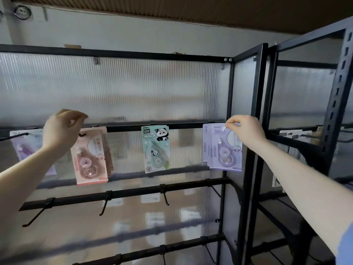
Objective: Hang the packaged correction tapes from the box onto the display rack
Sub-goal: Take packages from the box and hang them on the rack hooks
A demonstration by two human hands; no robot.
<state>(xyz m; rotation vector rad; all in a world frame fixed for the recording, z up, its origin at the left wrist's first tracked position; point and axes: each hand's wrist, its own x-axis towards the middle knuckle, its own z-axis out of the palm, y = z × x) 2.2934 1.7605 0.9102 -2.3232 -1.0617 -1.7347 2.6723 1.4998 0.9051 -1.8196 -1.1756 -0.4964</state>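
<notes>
A black display rack (126, 128) with ribbed clear panels fills the view. Packaged correction tapes hang along its upper bar: a lilac pack (23, 146) at far left, a pink pack (89, 157), a green panda pack (156, 150), and a stack of purple packs (222, 148) at the right end. My right hand (246, 131) pinches the top edge of the front purple pack by its hanging hole. My left hand (63, 131) is raised at the pink pack's top left corner, fingers curled above the pack's edge with nothing visible between them. The box is out of view.
A lower bar carries bare hooks (104, 206) that stick out toward me, one more (165, 196) to the right. Another row of hooks sits below. A second black rack (334, 96) stands at the right, angled to the first, with a few hung items behind its panel.
</notes>
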